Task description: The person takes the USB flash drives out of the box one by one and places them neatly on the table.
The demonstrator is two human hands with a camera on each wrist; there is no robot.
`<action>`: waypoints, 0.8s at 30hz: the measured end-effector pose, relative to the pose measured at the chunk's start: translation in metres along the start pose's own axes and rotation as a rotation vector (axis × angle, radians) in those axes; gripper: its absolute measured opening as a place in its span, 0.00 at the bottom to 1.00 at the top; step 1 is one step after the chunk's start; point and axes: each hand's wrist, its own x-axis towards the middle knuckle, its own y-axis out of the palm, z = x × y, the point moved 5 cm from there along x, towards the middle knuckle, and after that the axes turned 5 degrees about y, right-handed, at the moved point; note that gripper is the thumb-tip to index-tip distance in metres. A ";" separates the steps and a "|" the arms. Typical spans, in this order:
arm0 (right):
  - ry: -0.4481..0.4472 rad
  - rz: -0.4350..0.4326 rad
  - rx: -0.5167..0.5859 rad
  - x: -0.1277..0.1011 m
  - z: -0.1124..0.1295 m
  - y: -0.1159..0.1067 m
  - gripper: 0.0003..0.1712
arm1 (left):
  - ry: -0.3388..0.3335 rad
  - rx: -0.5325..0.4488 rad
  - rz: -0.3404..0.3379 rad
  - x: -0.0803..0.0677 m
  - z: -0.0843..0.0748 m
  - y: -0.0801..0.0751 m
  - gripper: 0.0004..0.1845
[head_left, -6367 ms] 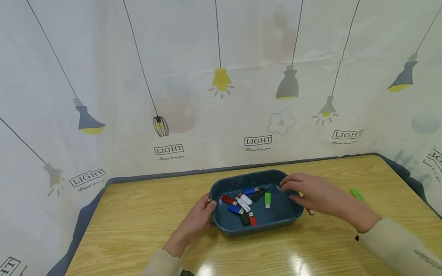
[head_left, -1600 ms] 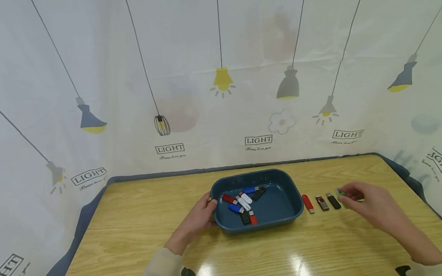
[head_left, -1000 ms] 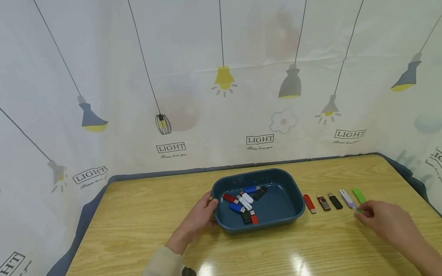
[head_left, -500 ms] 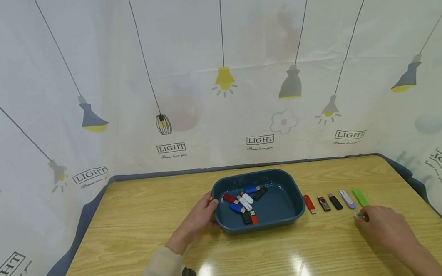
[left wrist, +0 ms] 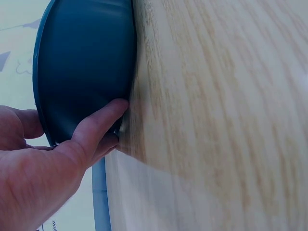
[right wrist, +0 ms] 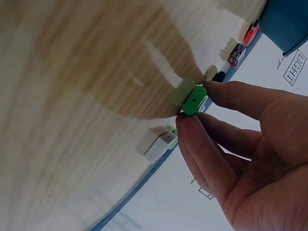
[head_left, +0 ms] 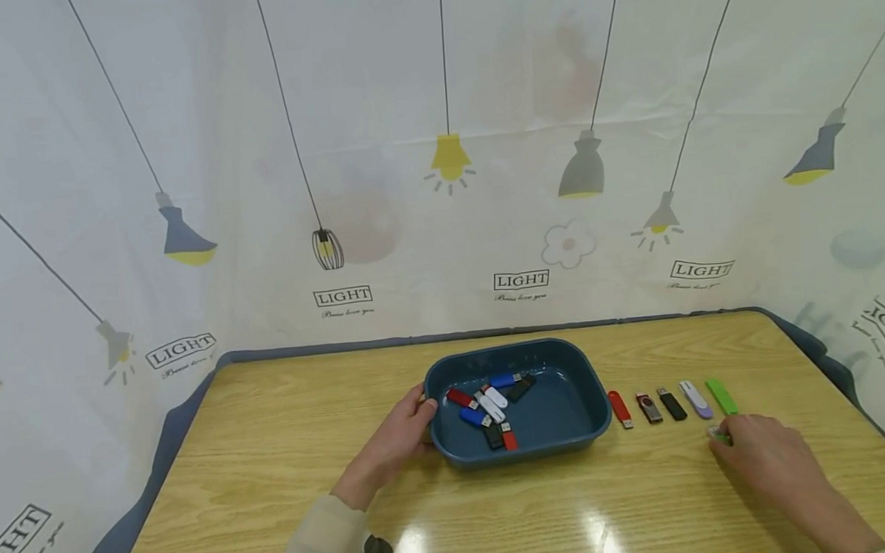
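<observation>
Green stick [right wrist: 194, 100]: no longer lies in the blue tray [head_left: 523, 456], as it does 6.4 s earlier; it is now at the fingertips of the right hand [head_left: 770, 451], low over the table [head_left: 271, 452], on the person's side of the row. Whether it touches the wood I cannot tell.
Right-hand pinch: thumb and fingertips almost meet, with only the green stick between them. The stick looks narrow and smooth, so an off-centre squeeze could let it twist or slip.
Lime stick [head_left: 722, 396]: lies just beyond the knuckles, its near end hidden in the head view; a blind nudge could turn it askew.
White-and-lilac stick [head_left: 696, 400]: its near end is close to the green stick, and a forward drift could knock the two together.
Black stick [head_left: 671, 404] and swivel stick [head_left: 649, 408]: apart from each other, farther from the pinch, probably at little risk.
Red stick [head_left: 620, 410]: just beside the tray; a rightward slide of the tray could shove it out of line.
Left hand [head_left: 394, 433]: curled on the tray's end wall, thumb at the rim, fingers low outside. An absent-minded push or lift could start that slide or shift the loose heap of sticks [head_left: 487, 407] inside.
</observation>
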 end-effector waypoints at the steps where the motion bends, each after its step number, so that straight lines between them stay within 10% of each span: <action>1: -0.004 -0.005 0.002 0.000 0.000 0.000 0.17 | 0.001 0.000 0.001 0.000 0.000 0.000 0.30; 14: 0.010 0.009 -0.005 -0.003 0.005 -0.010 0.17 | 0.012 -0.022 0.000 0.001 -0.002 0.001 0.29; 24: -0.117 -0.250 0.071 -0.011 0.036 -0.048 0.20 | 0.010 -0.034 -0.036 -0.003 -0.003 -0.001 0.29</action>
